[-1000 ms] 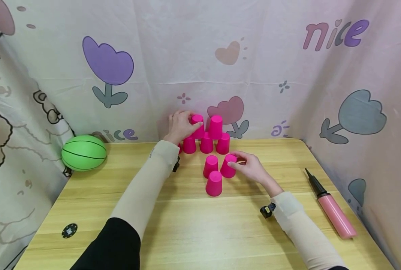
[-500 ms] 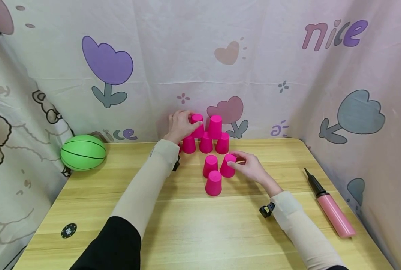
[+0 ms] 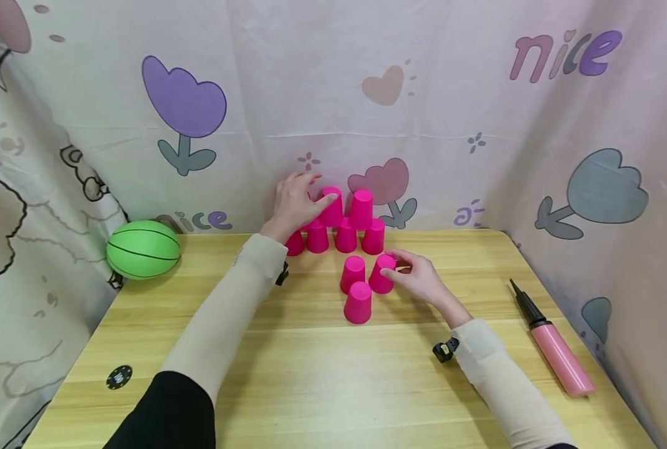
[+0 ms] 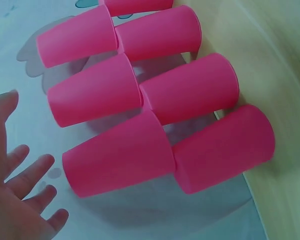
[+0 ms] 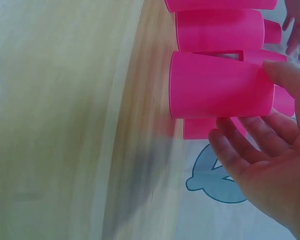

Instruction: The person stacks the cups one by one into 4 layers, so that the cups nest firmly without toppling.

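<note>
At the back of the table, several upside-down pink plastic cups (image 3: 346,236) stand in a row. A second tier of upside-down cups (image 3: 361,209) rests on them, bridging the gaps. My left hand (image 3: 293,204) hovers beside the upper tier's left end, partly hiding it. In the left wrist view its fingers are spread, apart from the end upper cup (image 4: 117,154). In front, three more inverted cups stand on the table. My right hand (image 3: 421,278) holds the right one, a pink cup (image 5: 220,87), between thumb and fingers. Beside it are a rear cup (image 3: 353,273) and a front cup (image 3: 358,304).
A green ball (image 3: 143,250) sits at the table's back left corner. A black round chip (image 3: 119,377) lies at the front left. On the right lies a pink hand pump (image 3: 560,358) with a black nozzle. A printed curtain (image 3: 288,75) hangs behind the table.
My left hand has let go of an upper-tier cup and drawn a little to the left, fingers spreading. The right hand keeps its hold on the front right cup. The head view shifts slightly.
</note>
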The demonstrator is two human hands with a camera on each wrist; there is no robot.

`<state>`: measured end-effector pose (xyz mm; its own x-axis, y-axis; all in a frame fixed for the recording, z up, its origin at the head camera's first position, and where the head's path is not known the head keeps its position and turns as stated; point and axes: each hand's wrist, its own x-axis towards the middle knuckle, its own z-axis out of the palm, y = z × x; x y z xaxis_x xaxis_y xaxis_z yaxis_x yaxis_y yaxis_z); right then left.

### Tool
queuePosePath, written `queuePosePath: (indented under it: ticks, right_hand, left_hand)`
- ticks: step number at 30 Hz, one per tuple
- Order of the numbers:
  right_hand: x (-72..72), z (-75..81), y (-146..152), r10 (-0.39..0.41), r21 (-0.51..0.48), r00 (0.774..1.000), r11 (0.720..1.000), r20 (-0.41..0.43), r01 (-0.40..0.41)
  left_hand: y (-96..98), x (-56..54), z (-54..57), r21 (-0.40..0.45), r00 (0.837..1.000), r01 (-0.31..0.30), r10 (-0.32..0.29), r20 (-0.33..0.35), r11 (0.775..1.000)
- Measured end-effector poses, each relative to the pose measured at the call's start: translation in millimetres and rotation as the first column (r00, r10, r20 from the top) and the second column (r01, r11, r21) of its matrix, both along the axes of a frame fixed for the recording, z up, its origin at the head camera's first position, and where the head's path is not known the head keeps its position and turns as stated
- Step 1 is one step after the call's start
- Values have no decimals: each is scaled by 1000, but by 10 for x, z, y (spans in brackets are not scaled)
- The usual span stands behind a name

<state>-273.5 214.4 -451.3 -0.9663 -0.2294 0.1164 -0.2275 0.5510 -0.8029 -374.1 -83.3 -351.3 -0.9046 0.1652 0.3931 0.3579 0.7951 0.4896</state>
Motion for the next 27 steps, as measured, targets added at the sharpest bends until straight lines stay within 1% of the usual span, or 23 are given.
queuePosePath:
  ticks: [4,8,12,14,16,18,19,23,25,27]
  right_hand:
    - [6,-5,-2,3,-2,1000,1000,-7,-3]
    - [-1,13,13,-5,14,1000,1000,-30,6]
    - [-46,127,48,-22,18,998,1000,-60,23]
    - [-75,227,64,-26,18,997,999,-73,28]
    - [-107,339,72,-35,22,996,999,-85,36]
    - [-133,462,69,-39,20,995,999,-96,41]
    - [-148,522,64,-37,12,994,999,-103,38]
    - [-216,720,27,-29,-4,990,1000,-138,28]
    - [-249,792,6,-28,-7,988,1000,-155,27]
    - [-280,858,-20,-30,-13,985,1000,-171,28]
  left_hand:
    - [-80,127,8,20,997,45,-43,-65,999]
    - [-142,284,-19,30,987,92,-87,-135,995]
    - [-197,424,-91,41,964,156,-143,-223,987]
    - [-219,490,-144,54,950,193,-173,-261,980]
    - [-235,555,-204,72,938,229,-200,-282,971]
    - [-245,625,-270,92,939,250,-218,-264,964]
    - [-247,657,-303,103,944,254,-223,-245,962]
    - [-259,755,-459,172,968,240,-221,-121,955]
    - [-262,785,-540,211,971,237,-227,-68,948]
    - [-262,805,-618,246,970,241,-241,-32,939]
